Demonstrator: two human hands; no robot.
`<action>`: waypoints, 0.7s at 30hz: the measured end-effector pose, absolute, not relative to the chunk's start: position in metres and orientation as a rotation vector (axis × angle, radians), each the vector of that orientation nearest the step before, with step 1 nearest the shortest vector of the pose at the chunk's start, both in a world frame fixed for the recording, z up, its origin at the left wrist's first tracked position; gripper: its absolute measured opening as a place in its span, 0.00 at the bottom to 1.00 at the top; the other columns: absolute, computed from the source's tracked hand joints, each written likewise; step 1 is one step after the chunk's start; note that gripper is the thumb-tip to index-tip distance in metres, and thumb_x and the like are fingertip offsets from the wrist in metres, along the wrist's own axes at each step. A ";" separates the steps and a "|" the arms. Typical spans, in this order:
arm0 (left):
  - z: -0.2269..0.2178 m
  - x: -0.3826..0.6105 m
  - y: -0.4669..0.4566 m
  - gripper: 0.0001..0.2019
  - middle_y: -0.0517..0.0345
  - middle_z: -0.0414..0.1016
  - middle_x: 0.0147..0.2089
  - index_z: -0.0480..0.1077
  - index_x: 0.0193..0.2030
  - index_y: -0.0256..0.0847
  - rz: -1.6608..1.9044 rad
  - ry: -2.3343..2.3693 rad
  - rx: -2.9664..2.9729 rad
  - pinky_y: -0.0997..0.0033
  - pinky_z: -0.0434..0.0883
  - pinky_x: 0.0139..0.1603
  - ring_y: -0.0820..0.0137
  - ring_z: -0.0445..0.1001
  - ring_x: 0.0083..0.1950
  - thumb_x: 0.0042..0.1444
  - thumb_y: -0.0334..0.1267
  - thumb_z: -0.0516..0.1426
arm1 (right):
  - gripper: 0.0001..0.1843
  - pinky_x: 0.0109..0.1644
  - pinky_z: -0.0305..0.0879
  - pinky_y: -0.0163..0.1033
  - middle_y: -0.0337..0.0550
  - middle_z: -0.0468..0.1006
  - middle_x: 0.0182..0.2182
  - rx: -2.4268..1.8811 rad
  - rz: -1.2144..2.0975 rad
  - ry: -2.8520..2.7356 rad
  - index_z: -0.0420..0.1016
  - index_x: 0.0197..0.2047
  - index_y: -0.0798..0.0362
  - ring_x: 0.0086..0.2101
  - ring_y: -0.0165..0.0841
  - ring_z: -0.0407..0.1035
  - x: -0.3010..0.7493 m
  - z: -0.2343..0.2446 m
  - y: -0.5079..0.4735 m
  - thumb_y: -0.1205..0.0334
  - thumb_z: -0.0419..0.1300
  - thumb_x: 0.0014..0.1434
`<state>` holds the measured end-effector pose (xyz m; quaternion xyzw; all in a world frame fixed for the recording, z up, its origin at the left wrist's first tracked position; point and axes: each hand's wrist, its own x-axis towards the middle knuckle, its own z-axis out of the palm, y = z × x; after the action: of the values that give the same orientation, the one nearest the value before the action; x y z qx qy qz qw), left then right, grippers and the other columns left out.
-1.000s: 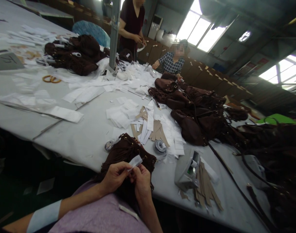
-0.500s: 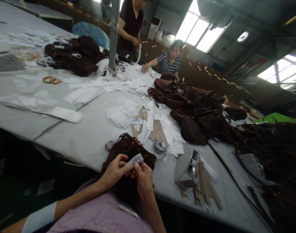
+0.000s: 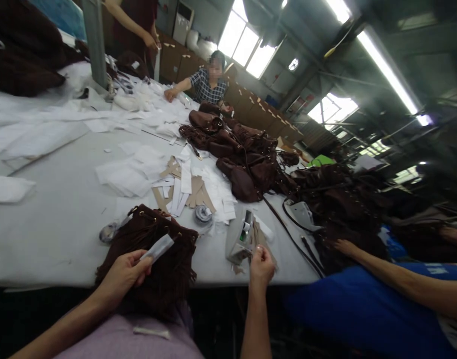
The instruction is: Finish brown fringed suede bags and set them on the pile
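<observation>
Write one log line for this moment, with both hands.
left hand: holds white strip | right hand: by card strips | brown bag: on table edge

Mount: on the person's head, a single view
Facing: forward and down across the grey table (image 3: 56, 224), rolled a little, with far windows (image 3: 247, 45) at the top
Nearness: close over the left hand (image 3: 121, 271) and right hand (image 3: 261, 264) at the bottom edge
Right side: a co-worker's arm (image 3: 400, 284) close by

A small white strip (image 3: 158, 247) tilts up over the dark brown fringed bag (image 3: 146, 232) (soft, floppy) at the table (image 3: 56, 224) edge.
</observation>
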<state>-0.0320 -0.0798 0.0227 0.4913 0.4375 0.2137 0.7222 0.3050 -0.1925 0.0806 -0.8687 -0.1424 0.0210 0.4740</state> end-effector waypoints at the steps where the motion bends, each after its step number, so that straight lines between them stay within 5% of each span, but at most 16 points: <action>1: 0.022 -0.032 -0.080 0.18 0.69 0.58 0.13 0.65 0.24 0.39 0.473 0.973 1.089 0.78 0.49 0.21 0.78 0.52 0.17 0.53 0.53 0.55 | 0.27 0.36 0.64 0.40 0.55 0.81 0.30 -2.140 0.066 -0.342 0.81 0.34 0.59 0.37 0.44 0.72 0.318 0.079 -0.199 0.42 0.56 0.47; 4: 0.022 -0.032 -0.081 0.18 0.68 0.59 0.14 0.65 0.25 0.39 0.486 0.992 1.098 0.78 0.50 0.21 0.77 0.53 0.18 0.53 0.52 0.56 | 0.25 0.36 0.65 0.41 0.51 0.81 0.24 -2.132 0.178 -0.370 0.81 0.25 0.59 0.33 0.44 0.73 0.334 0.068 -0.203 0.42 0.61 0.41; 10: 0.024 -0.033 -0.083 0.18 0.69 0.57 0.14 0.64 0.26 0.39 0.486 0.997 1.123 0.78 0.50 0.22 0.77 0.52 0.18 0.54 0.53 0.55 | 0.28 0.32 0.66 0.40 0.51 0.80 0.23 -2.039 0.247 -0.353 0.81 0.26 0.62 0.26 0.38 0.71 0.342 0.051 -0.196 0.42 0.67 0.33; 21: 0.021 -0.031 -0.081 0.20 0.68 0.58 0.15 0.65 0.25 0.39 0.467 1.017 1.108 0.78 0.50 0.21 0.77 0.53 0.18 0.51 0.56 0.56 | 0.28 0.20 0.60 0.35 0.38 0.70 0.14 -1.941 0.251 -0.247 0.74 0.24 0.57 0.15 0.28 0.61 0.301 0.035 -0.228 0.36 0.64 0.36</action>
<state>-0.0309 -0.0814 0.0206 0.4985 0.4576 0.2101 0.7057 0.3015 -0.2280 0.0346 -0.8207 -0.1045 0.1062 0.5516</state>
